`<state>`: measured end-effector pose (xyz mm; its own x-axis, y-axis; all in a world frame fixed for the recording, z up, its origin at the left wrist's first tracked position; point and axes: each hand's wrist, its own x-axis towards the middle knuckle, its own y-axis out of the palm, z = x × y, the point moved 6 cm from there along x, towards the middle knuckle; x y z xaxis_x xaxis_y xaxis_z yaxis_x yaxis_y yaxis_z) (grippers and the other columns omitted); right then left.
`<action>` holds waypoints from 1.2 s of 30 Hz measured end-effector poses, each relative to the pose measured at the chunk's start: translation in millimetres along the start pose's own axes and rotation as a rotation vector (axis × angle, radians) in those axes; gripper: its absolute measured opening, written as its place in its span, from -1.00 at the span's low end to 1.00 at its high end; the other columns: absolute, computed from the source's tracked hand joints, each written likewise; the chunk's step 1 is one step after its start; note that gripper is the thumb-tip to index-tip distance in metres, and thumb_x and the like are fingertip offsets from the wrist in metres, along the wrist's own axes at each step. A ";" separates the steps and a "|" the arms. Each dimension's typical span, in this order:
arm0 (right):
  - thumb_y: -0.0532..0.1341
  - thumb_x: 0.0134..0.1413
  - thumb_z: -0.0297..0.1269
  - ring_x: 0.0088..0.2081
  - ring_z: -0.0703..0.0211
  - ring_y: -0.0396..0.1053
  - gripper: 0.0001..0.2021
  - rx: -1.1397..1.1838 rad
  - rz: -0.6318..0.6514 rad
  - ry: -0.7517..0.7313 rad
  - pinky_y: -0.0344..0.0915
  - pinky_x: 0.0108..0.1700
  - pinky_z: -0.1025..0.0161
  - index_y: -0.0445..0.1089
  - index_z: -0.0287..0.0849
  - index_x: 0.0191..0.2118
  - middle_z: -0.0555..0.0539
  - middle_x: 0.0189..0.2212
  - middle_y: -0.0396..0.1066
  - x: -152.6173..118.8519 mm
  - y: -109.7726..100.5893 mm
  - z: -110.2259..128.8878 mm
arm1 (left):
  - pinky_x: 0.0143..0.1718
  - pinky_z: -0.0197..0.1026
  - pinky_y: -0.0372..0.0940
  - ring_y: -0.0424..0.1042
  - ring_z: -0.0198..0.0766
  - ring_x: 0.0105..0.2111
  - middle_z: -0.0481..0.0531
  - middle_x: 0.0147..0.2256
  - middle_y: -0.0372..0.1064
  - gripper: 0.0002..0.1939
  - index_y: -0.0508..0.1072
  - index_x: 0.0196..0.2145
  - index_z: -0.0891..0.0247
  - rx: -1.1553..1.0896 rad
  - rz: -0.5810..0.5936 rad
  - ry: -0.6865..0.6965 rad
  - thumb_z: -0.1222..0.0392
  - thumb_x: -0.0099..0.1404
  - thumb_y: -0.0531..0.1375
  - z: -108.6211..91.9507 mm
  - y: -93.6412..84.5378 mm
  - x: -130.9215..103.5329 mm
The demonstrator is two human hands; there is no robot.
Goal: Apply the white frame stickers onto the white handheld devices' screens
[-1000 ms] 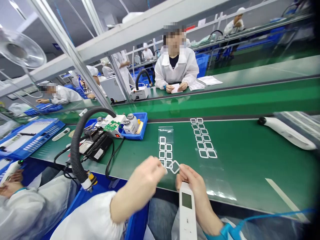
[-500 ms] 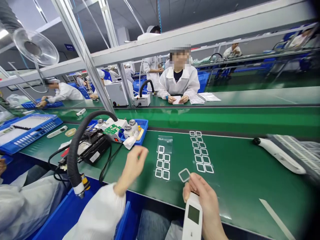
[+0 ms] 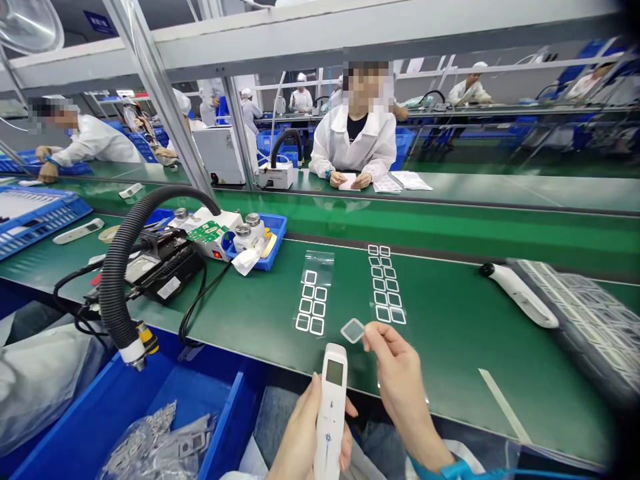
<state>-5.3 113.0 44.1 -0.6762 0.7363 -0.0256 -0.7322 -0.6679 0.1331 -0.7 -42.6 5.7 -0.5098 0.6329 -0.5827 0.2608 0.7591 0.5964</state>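
My left hand [image 3: 305,427] is wrapped round a white handheld device [image 3: 331,407], whose small grey screen faces up near its top end. To its right, my right hand [image 3: 397,373] pinches a square clear piece with a pale frame [image 3: 353,331] by one corner, just above the device's top. Beyond my hands on the green table [image 3: 450,320], a strip of white square frames [image 3: 311,308] lies on clear film. Another strip of such frames [image 3: 387,287] lies to its right.
At left stand a blue tray with bottles [image 3: 275,250], a black unit [image 3: 165,273] and a black hose [image 3: 113,267]. A blue bin [image 3: 233,413] holds bagged parts below. At right lies another white device [image 3: 523,293] beside stacked sheets [image 3: 585,320]. A person [image 3: 355,137] sits opposite.
My left hand has come from over the table's left part to grip the device, which my right hand held before. My right hand now holds only the square piece. The view has shifted.
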 end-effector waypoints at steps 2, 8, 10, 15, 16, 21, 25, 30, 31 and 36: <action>0.28 0.09 -0.07 -0.43 0.26 0.14 -0.74 -0.073 0.041 0.011 0.09 -0.33 0.32 0.35 -0.14 -0.45 0.09 -0.55 0.19 0.4 -11.6 3.2 | -0.71 -0.37 0.07 0.20 -0.39 -0.77 0.01 -0.74 0.29 -0.32 0.48 -0.41 0.38 0.002 -0.020 0.011 -0.42 0.10 0.13 -4.5 -1.4 -0.9; 0.25 0.10 -0.05 -0.47 0.27 0.08 -0.72 -0.201 0.173 0.075 0.06 -0.40 0.31 0.35 -0.15 -0.44 0.08 -0.54 0.17 -15.2 -16.1 16.0 | -0.70 -0.36 0.02 0.19 -0.41 -0.76 -0.02 -0.74 0.26 -0.33 0.44 -0.43 0.35 0.032 -0.033 0.004 -0.44 0.08 0.13 -4.0 1.3 -2.1; 0.24 0.11 -0.05 -0.46 0.26 0.11 -0.72 -0.219 0.219 0.083 0.08 -0.38 0.31 0.35 -0.16 -0.44 0.07 -0.53 0.20 -21.2 -10.0 17.2 | -0.70 -0.36 0.02 0.18 -0.41 -0.76 -0.03 -0.74 0.26 -0.33 0.43 -0.43 0.34 0.046 -0.041 -0.004 -0.44 0.08 0.13 -1.7 2.5 -2.0; 0.20 0.13 -0.02 -0.41 0.21 0.23 -0.69 -0.219 0.352 0.101 0.17 -0.33 0.31 0.36 -0.17 -0.44 0.03 -0.51 0.30 -31.6 4.1 8.3 | -0.70 -0.35 0.02 0.17 -0.41 -0.77 -0.04 -0.75 0.25 -0.32 0.42 -0.43 0.33 0.063 -0.069 -0.011 -0.46 0.05 0.13 1.0 4.0 -2.1; 0.19 0.14 -0.02 -0.42 0.21 0.24 -0.69 -0.219 0.371 0.105 0.18 -0.33 0.31 0.36 -0.17 -0.44 0.03 -0.52 0.31 -32.6 5.6 6.0 | -0.70 -0.35 0.02 0.17 -0.41 -0.77 -0.04 -0.75 0.25 -0.32 0.41 -0.43 0.33 0.068 -0.072 -0.008 -0.46 0.04 0.13 0.5 4.3 -2.3; 0.18 0.16 -0.02 -0.46 0.23 0.24 -0.68 -0.236 0.401 0.118 0.18 -0.36 0.31 0.34 -0.17 -0.44 0.04 -0.55 0.32 -33.3 8.7 0.5 | -0.69 -0.35 0.04 0.18 -0.41 -0.76 -0.04 -0.74 0.26 -0.31 0.41 -0.43 0.33 0.091 -0.079 -0.018 -0.48 0.02 0.14 -0.3 6.3 -2.9; 0.15 0.19 -0.02 -0.51 0.25 0.21 -0.68 -0.296 0.365 0.095 0.16 -0.43 0.32 0.32 -0.16 -0.45 0.07 -0.57 0.27 -34.3 7.7 3.2 | -0.70 -0.35 0.05 0.18 -0.41 -0.76 -0.05 -0.75 0.25 -0.30 0.40 -0.44 0.32 0.099 -0.088 -0.017 -0.49 -0.02 0.15 1.3 7.3 -3.5; 0.10 0.28 -0.17 -0.46 0.20 0.23 -0.75 -0.521 0.306 -0.171 0.16 -0.37 0.26 0.36 -0.14 -0.38 0.04 -0.56 0.30 -43.9 4.3 11.4 | -0.71 -0.34 0.10 0.18 -0.40 -0.76 -0.09 -0.74 0.25 -0.31 0.37 -0.41 0.29 0.124 -0.093 0.011 -0.49 -0.06 0.19 0.2 7.7 -3.3; 0.11 0.28 -0.24 -0.46 0.20 0.22 -0.81 -0.570 0.292 -0.306 0.15 -0.35 0.24 0.39 -0.14 -0.34 0.05 -0.57 0.29 -47.9 4.0 15.4 | -0.71 -0.34 0.10 0.18 -0.40 -0.76 -0.10 -0.73 0.25 -0.31 0.37 -0.40 0.28 0.131 -0.099 0.018 -0.49 -0.07 0.19 -0.3 7.0 -2.8; 0.15 0.19 -0.52 -0.45 0.20 0.21 -0.68 -0.758 0.323 -0.875 0.10 -0.27 0.15 0.36 -0.19 0.05 0.03 -0.52 0.29 -72.2 3.5 21.4 | -0.75 -0.37 0.07 0.15 -0.42 -0.78 -0.14 -0.73 0.22 -0.36 0.33 -0.42 0.26 0.197 -0.110 0.042 -0.47 0.03 0.13 -0.6 2.6 1.4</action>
<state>42.7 59.9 67.6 -0.7684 0.1512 0.6218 -0.5986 -0.5134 -0.6149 -1.2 -39.8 6.8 -0.5764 0.5407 -0.6127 0.3543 0.8410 0.4088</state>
